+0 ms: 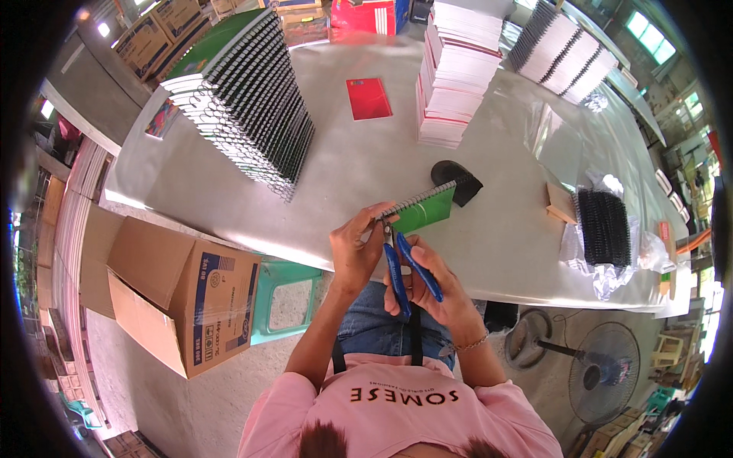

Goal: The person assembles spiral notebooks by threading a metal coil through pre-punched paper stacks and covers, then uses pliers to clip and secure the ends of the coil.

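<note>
My left hand [359, 248] grips the near end of a green spiral notebook [429, 211] at the table's front edge, its fingers closed about the binding. A dark coil [418, 198] runs along the notebook's upper edge. In my right hand [443, 286] is a pair of small pliers or cutters with blue handles [403, 279], the handles spread partly apart. The metal jaws [388, 231] reach the coil's near end, right beside my left fingers. Whether they bite on the wire is too small to tell. Just past the notebook lies a black curved object [456, 180].
A tall stack of spiral notebooks [248, 99] stands left on the grey table [343, 179]. A red booklet [369, 99] and a stack of unbound books [460, 76] lie farther back. Black coils [603, 227] sit right on plastic. An open carton [179, 294], green stool [286, 301] and fan [603, 372] flank me.
</note>
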Demonstrator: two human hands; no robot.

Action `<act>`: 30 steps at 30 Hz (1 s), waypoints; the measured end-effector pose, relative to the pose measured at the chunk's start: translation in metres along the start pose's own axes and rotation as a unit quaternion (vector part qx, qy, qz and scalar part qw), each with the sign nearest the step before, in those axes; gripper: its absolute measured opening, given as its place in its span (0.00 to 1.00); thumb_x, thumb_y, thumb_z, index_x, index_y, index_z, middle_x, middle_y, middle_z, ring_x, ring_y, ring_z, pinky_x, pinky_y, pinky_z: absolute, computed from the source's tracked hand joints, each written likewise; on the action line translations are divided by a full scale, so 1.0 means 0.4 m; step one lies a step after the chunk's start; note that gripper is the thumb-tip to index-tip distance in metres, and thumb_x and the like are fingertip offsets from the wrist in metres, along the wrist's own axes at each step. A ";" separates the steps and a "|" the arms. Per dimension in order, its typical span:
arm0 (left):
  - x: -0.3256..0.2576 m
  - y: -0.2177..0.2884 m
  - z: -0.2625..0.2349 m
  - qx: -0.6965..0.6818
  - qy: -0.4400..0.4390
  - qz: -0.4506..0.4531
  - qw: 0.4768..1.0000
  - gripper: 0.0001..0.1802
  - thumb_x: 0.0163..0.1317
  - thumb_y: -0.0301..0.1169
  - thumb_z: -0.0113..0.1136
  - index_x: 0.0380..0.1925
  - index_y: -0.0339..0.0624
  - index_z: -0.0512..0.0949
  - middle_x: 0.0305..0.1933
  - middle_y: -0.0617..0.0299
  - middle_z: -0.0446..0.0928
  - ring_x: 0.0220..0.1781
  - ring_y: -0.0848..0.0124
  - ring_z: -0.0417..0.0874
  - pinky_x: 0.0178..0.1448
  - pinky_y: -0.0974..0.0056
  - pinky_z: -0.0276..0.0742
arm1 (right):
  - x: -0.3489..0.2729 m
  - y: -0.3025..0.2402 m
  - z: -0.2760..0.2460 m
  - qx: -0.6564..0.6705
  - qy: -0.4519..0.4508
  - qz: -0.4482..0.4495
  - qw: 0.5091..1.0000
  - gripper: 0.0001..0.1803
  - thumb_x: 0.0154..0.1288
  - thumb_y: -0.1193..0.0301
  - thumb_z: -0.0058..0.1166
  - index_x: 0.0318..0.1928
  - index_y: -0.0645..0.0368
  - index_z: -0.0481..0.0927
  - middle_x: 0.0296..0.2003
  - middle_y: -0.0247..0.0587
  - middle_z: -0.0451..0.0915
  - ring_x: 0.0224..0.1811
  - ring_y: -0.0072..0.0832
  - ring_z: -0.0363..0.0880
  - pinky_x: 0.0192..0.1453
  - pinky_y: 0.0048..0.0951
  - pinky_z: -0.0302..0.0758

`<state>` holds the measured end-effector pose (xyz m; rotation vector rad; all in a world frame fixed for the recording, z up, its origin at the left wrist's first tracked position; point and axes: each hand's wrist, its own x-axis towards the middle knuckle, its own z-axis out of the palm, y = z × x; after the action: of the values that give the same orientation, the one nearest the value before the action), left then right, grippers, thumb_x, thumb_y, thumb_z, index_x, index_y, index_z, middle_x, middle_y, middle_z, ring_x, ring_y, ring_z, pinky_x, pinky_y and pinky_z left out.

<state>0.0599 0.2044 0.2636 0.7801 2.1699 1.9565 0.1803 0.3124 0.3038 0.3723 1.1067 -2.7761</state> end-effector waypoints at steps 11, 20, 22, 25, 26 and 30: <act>0.076 0.236 -0.180 0.037 0.212 0.086 0.973 0.21 0.59 0.27 0.71 0.53 0.38 0.82 0.22 0.79 0.61 0.23 0.85 0.58 0.26 0.76 0.57 | -0.066 -0.197 -0.253 -0.730 0.360 -0.136 0.565 0.26 0.66 0.65 0.57 0.63 0.56 0.70 0.59 0.57 0.71 0.64 0.51 0.67 0.69 0.46 0.62; 0.422 0.529 -0.586 0.111 0.137 0.223 0.959 0.24 0.69 0.39 0.60 0.61 0.41 0.76 0.50 0.62 0.81 0.46 0.77 0.79 0.52 0.70 0.75 | -0.062 -0.181 -0.408 -0.760 0.433 -0.166 0.456 0.28 0.70 0.58 0.53 0.66 0.53 0.68 0.64 0.62 0.65 0.70 0.56 0.58 0.74 0.55 0.50; 0.494 0.556 -0.686 0.153 0.053 0.192 0.968 0.27 0.70 0.42 0.58 0.64 0.38 0.73 0.53 0.62 0.79 0.54 0.77 0.78 0.60 0.69 0.74 | -0.050 -0.177 -0.403 -0.758 0.427 -0.167 0.464 0.28 0.70 0.58 0.52 0.66 0.53 0.68 0.64 0.63 0.65 0.69 0.56 0.58 0.74 0.55 0.50; 0.554 0.598 -0.697 0.146 -0.069 0.163 0.973 0.27 0.71 0.42 0.54 0.65 0.40 0.72 0.56 0.62 0.78 0.56 0.78 0.76 0.62 0.69 0.71 | -0.052 -0.178 -0.420 -0.769 0.426 -0.179 0.442 0.27 0.71 0.58 0.52 0.66 0.53 0.68 0.63 0.63 0.65 0.69 0.56 0.59 0.74 0.55 0.50; 0.582 0.599 -0.702 0.152 -0.069 0.165 0.972 0.27 0.70 0.41 0.53 0.64 0.40 0.73 0.57 0.62 0.77 0.56 0.78 0.76 0.63 0.68 0.71 | -0.053 -0.179 -0.416 -0.767 0.427 -0.178 0.445 0.27 0.71 0.58 0.52 0.66 0.53 0.68 0.63 0.63 0.65 0.69 0.56 0.59 0.74 0.55 0.50; 0.641 0.578 -0.623 0.237 -0.074 0.144 0.958 0.26 0.67 0.35 0.41 0.60 0.42 0.78 0.57 0.60 0.77 0.57 0.72 0.74 0.63 0.67 0.68 | -0.058 -0.179 -0.413 -0.764 0.432 -0.178 0.445 0.26 0.70 0.58 0.52 0.65 0.53 0.68 0.63 0.61 0.65 0.69 0.55 0.58 0.74 0.54 0.50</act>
<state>-0.1968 0.1032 0.5878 1.3315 2.5794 1.4180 0.2172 0.4788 0.2416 1.2214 3.3097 -0.3175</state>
